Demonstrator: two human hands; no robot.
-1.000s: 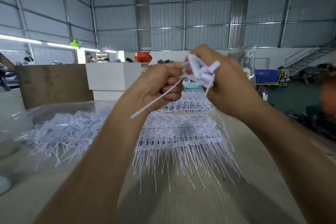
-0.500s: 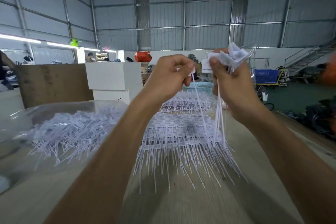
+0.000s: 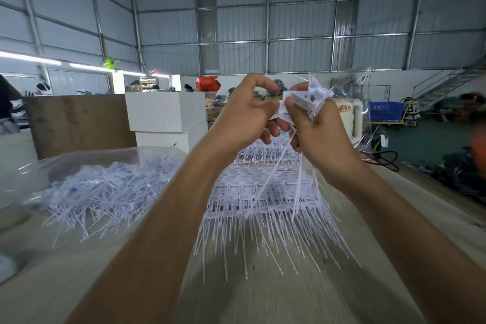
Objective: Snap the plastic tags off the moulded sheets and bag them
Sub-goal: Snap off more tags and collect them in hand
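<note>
Both hands are raised together above the wooden table (image 3: 263, 305). Right hand (image 3: 319, 129) clutches a bunch of white plastic tags (image 3: 306, 97) — tails dangling; left hand (image 3: 246, 116) pinches one tag at the bunch. Moulded sheets (image 3: 263, 192) lie below; the clear bag (image 3: 86, 187) of loose tags sits left.

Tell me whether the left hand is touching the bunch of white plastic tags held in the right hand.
Touching. In the head view, left hand fingertips meet the bunch of white plastic tags that the right hand holds.
</note>
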